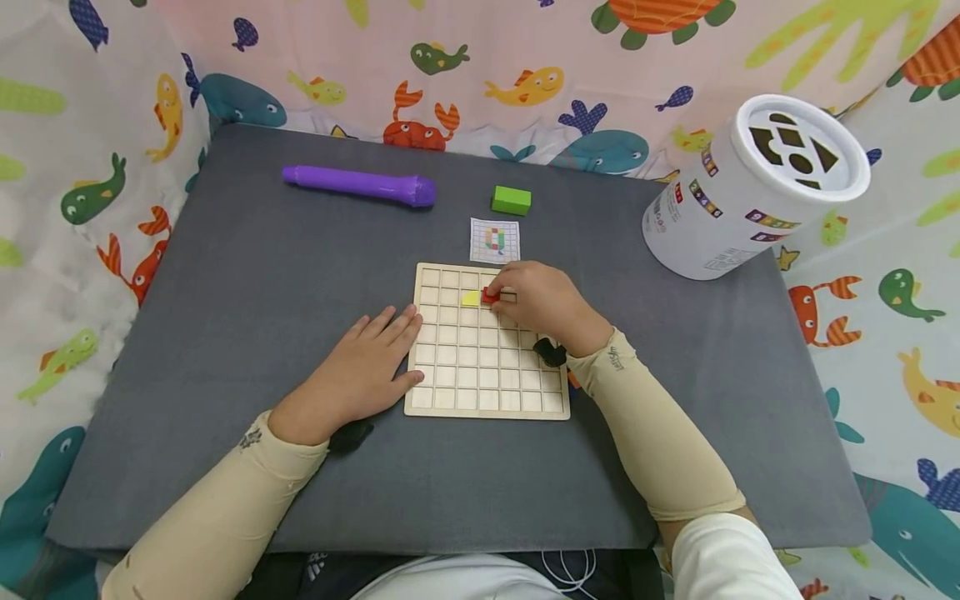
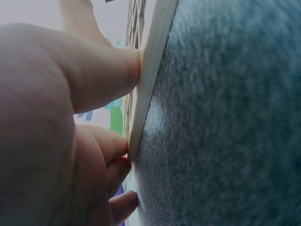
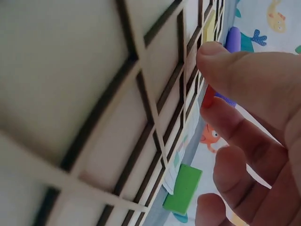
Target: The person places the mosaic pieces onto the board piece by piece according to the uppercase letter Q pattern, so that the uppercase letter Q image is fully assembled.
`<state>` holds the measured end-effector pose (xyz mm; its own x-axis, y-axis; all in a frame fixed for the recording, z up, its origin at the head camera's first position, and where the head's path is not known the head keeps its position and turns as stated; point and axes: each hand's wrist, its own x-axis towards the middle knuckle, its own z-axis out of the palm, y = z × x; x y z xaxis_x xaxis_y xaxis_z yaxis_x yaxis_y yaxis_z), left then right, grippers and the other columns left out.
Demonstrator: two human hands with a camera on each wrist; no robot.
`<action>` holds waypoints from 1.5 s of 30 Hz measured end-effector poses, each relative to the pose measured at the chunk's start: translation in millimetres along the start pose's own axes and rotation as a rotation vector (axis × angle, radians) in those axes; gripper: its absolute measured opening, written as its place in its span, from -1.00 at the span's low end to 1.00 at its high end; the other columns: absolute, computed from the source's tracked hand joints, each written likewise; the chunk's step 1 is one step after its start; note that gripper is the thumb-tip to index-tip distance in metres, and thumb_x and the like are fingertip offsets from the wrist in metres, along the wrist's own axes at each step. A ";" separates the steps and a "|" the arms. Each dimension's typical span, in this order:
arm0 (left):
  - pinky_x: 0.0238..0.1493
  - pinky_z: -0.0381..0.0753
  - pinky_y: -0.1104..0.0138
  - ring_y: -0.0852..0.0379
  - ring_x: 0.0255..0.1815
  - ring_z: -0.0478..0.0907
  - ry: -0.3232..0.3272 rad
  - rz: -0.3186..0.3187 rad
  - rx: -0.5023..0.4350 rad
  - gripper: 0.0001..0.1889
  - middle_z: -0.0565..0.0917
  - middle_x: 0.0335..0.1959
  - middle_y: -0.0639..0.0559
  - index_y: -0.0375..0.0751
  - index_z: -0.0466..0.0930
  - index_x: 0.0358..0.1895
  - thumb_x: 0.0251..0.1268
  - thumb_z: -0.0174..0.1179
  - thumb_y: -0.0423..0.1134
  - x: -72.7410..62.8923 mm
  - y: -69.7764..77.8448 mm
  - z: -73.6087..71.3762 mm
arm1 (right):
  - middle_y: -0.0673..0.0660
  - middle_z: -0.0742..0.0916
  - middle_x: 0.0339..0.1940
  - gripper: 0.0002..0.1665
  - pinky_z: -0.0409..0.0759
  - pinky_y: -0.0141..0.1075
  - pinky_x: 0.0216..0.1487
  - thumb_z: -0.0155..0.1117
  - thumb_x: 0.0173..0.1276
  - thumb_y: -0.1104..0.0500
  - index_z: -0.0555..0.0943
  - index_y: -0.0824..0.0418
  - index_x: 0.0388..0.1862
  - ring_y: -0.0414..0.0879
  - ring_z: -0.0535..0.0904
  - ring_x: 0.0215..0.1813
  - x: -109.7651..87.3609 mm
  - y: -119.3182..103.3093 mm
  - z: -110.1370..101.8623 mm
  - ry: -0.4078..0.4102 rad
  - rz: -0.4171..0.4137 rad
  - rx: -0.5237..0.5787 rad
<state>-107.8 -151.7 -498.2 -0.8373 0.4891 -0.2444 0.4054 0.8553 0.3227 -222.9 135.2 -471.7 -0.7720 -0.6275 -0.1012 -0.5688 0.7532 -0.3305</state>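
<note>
A wooden grid board (image 1: 467, 377) lies flat on the grey table. My right hand (image 1: 542, 302) is over its upper part and pinches a small red tile (image 1: 489, 295) between thumb and finger. Just left of that sits a yellow tile (image 1: 470, 298) in one of the squares; the right wrist view shows the red tile (image 3: 208, 96) at the fingertips, close over the grid. My left hand (image 1: 372, 364) lies with fingers spread, its fingertips and thumb touching the board's left edge. In the left wrist view the thumb (image 2: 108, 70) meets the board's side (image 2: 150, 61).
A pattern card (image 1: 495, 240) lies behind the board, with a green block (image 1: 512, 200) beyond it. A purple microphone-shaped stick (image 1: 360, 184) is at the back left. The white canister (image 1: 738, 196) with shaped holes in its lid stands at the back right. Colored pieces (image 1: 574, 380) peek out beneath the right wrist.
</note>
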 end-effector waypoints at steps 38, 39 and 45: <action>0.64 -0.09 -0.23 -0.28 0.74 -0.12 -0.019 0.005 0.006 -0.12 -0.02 0.76 -0.16 -0.28 -0.04 0.75 0.66 0.12 0.13 3.6 -0.3 0.9 | 0.01 0.81 -0.15 -0.81 0.67 -0.07 -0.29 0.52 0.36 0.08 0.90 0.08 -0.11 -0.06 0.65 -0.27 -132.6 43.6 -4.0 0.051 0.189 -0.028; 0.64 -0.09 -0.23 -0.29 0.74 -0.12 -0.019 0.004 0.004 -0.12 -0.02 0.76 -0.16 -0.28 -0.04 0.75 0.66 0.13 0.13 3.5 0.2 0.4 | 0.02 0.82 -0.14 -0.81 0.68 -0.07 -0.30 0.53 0.34 0.06 0.89 0.07 -0.13 -0.06 0.66 -0.25 -135.0 39.7 -0.3 0.064 0.191 -0.063; 0.64 -0.09 -0.24 -0.30 0.74 -0.11 -0.016 0.005 -0.001 -0.13 -0.01 0.76 -0.18 -0.29 -0.02 0.74 0.66 0.13 0.11 3.3 3.1 -1.3 | 0.04 0.82 -0.17 -0.79 0.64 -0.04 -0.42 0.59 0.27 -0.03 0.89 0.07 -0.24 0.01 0.68 -0.24 -144.2 25.7 14.1 0.176 0.278 -0.167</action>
<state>-109.8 -147.6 -496.8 -0.8291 0.4960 -0.2578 0.4092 0.8527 0.3247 -122.2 242.3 -478.8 -0.9323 -0.3617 0.0023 -0.3577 0.9210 -0.1542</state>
